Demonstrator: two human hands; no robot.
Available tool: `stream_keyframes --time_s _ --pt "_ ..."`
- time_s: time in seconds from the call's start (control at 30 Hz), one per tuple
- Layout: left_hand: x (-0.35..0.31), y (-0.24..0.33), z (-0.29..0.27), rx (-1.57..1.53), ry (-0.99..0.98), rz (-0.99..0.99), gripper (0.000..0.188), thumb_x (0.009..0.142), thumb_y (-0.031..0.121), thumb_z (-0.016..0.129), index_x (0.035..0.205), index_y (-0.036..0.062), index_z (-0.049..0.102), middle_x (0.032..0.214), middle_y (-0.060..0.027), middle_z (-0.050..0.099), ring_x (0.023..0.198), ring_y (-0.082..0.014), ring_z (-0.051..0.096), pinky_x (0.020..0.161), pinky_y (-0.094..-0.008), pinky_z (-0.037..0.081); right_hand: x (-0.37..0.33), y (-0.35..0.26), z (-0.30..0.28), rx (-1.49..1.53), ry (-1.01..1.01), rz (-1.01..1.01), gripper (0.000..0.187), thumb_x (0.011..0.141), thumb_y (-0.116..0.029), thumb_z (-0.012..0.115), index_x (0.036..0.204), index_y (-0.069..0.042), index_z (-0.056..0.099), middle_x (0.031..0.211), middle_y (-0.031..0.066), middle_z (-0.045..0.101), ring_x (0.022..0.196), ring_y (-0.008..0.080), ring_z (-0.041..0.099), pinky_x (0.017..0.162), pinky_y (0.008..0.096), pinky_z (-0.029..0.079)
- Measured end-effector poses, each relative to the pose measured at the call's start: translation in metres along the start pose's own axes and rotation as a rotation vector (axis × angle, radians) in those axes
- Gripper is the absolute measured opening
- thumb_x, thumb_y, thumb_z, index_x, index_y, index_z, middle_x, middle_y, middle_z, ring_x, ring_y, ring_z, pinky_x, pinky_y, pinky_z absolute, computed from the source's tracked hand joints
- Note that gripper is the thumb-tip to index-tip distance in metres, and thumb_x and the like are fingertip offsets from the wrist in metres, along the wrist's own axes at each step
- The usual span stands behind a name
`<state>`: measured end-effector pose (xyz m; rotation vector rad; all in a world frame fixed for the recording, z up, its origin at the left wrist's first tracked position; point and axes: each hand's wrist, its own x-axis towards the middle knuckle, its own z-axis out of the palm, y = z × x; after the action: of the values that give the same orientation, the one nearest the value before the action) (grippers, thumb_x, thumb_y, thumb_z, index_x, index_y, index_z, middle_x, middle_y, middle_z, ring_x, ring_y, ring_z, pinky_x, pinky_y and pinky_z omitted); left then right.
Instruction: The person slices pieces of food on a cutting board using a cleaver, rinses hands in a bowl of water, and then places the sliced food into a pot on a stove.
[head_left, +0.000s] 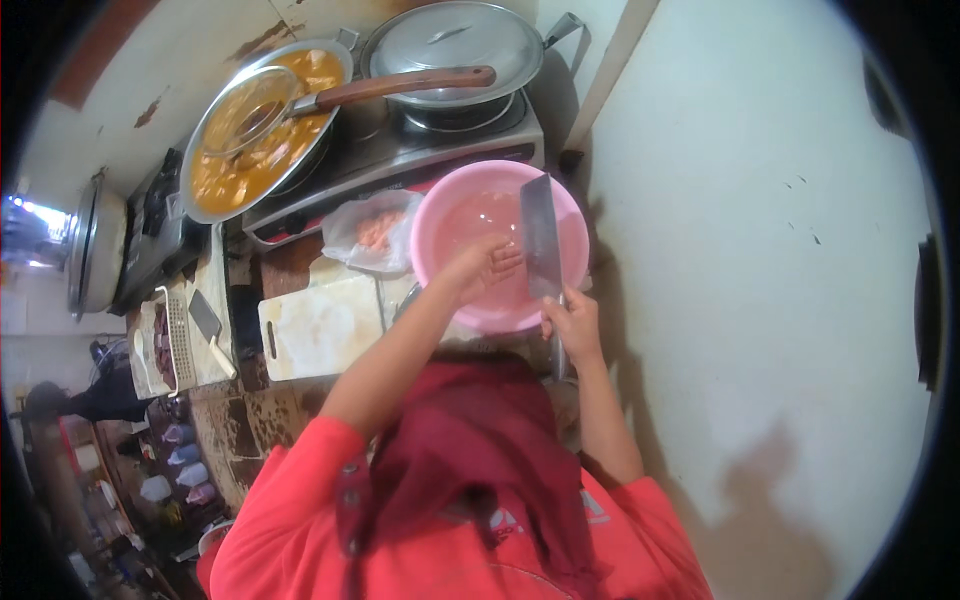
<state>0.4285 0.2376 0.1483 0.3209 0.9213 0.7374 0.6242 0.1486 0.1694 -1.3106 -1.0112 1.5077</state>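
A pink basin (432,225) with water in it stands in front of me. My right hand (573,322) is closed round the handle of a cleaver (540,232), whose wide grey blade points away from me over the basin's right side. My left hand (487,266) is held over the basin, just left of the blade; its fingers are loosely bent, with nothing seen in them. Left of the basin lies a clear plastic bag (345,226) with pinkish pieces inside. A white cutting board (322,328) lies nearer, left of my left forearm.
Behind the basin, a gas stove (390,185) carries a lidded pan (455,45) and a wide pan of orange stew (230,195). A wooden-handled strainer (400,85) rests across it. Farther left lie another cleaver (206,315) and a white basket (176,340). A pale wall (750,220) bounds the right.
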Motion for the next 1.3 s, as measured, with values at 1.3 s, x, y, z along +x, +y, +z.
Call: stream_keyframes --time_s 1.3 --pt "-0.228 -0.124 -0.379 1.391 0.609 0.854 0.062 0.066 0.031 0.079 0.114 0.0032 0.054 0.110 -0.0175 0.053 0.104 -0.0383 0.050 0.092 -0.0467 0.041 -0.123 0.136 0.257 -0.976 -0.259 0.104 0.033 0.086 -0.026 0.065 0.103 0.003 0.063 0.098 0.0237 0.067 0.092 0.0383 0.064 0.083 0.0436 0.048"
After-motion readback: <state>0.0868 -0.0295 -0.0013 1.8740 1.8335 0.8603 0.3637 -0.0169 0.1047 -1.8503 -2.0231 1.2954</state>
